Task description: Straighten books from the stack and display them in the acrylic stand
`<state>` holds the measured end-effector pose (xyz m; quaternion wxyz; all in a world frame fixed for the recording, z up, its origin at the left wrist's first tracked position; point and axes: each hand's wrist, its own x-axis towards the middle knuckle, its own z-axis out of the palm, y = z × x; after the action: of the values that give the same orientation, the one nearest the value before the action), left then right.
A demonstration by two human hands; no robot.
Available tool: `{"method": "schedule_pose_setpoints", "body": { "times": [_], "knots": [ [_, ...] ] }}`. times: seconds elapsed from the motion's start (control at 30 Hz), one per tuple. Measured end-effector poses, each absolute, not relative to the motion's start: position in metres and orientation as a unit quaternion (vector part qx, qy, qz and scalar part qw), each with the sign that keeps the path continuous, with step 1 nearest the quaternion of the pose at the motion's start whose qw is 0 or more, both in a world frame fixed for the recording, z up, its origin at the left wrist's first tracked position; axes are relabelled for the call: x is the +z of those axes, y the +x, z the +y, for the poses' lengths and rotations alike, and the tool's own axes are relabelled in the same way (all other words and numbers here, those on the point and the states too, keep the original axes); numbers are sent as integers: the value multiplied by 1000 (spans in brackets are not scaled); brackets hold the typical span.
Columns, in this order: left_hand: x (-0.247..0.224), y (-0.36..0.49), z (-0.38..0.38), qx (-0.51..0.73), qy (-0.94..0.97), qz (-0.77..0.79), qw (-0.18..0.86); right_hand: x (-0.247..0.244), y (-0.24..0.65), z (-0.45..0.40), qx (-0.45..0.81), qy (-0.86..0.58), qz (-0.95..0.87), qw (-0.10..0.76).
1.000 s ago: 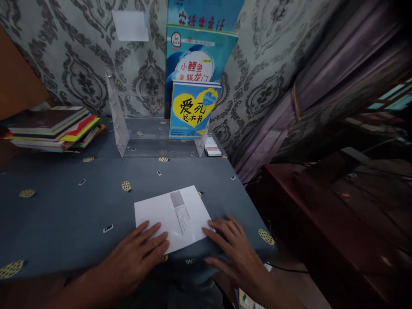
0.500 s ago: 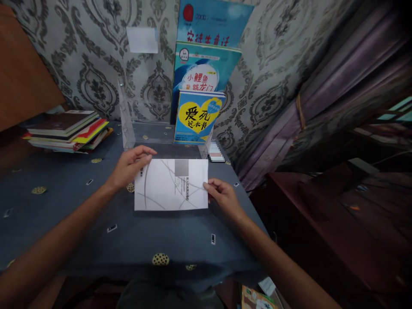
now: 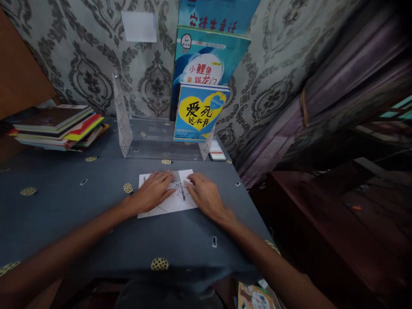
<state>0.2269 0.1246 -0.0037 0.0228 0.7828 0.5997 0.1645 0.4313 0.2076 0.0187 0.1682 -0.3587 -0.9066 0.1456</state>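
A white printed booklet (image 3: 175,201) with grey lines and dark lettering lies on the tablecloth in front of me, slightly turned. My left hand (image 3: 154,191) rests palm down across its left half, fingers stretched out and pointing right. Over its right end is my right hand (image 3: 207,195), fingers apart and slightly bent, the tips touching the cover. Part of the booklet is hidden beneath both hands. Behind them stands a clear plastic rack (image 3: 122,124), with a blue book bearing a yellow heart (image 3: 198,113) upright at its right side.
Two larger blue picture books (image 3: 206,47) rise behind the heart book. A stack of books (image 3: 58,124) lies at the left. Beside the rack's right foot is a pixelated phone-like object (image 3: 217,150). A tied curtain (image 3: 283,116) and a dark red cabinet (image 3: 299,206) are at the right.
The booklet went from being held up at its sides to lying on the table. Both hands moved inward onto its cover, and the right hand let go of its edge. My view shifted slightly.
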Motion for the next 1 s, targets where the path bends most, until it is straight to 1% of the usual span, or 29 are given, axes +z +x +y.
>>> {"method": "schedule_pose_setpoints", "body": {
  "times": [0.07, 0.13, 0.23, 0.4, 0.5, 0.63, 0.73, 0.83, 1.0],
  "knots": [
    [-11, 235, 122, 143, 785, 602, 29, 11, 412, 204, 190, -256, -932, 172],
    [-16, 236, 120, 132, 783, 607, 35, 1, 396, 206, 226, -209, -941, 144],
    [-19, 228, 119, 115, 784, 609, 39, -14, 390, 218, 235, -231, -937, 115],
    [-16, 210, 117, 105, 769, 629, 37, -21, 417, 230, 157, -297, -934, 120],
    [-16, 206, 117, 110, 761, 639, 38, -21, 436, 221, 120, -301, -940, 110],
    [-16, 209, 116, 114, 753, 647, 22, -21, 449, 187, 97, -297, -945, 99],
    [-14, 213, 115, 97, 750, 654, 0, -17, 441, 149, 102, -255, -958, 87],
    [-9, 213, 117, 80, 749, 657, -30, -7, 422, 117, 124, -175, -974, 79],
    [7, 214, 119, 55, 745, 663, -51, 5, 412, 106, 133, -82, -984, 80]
  ]
}}
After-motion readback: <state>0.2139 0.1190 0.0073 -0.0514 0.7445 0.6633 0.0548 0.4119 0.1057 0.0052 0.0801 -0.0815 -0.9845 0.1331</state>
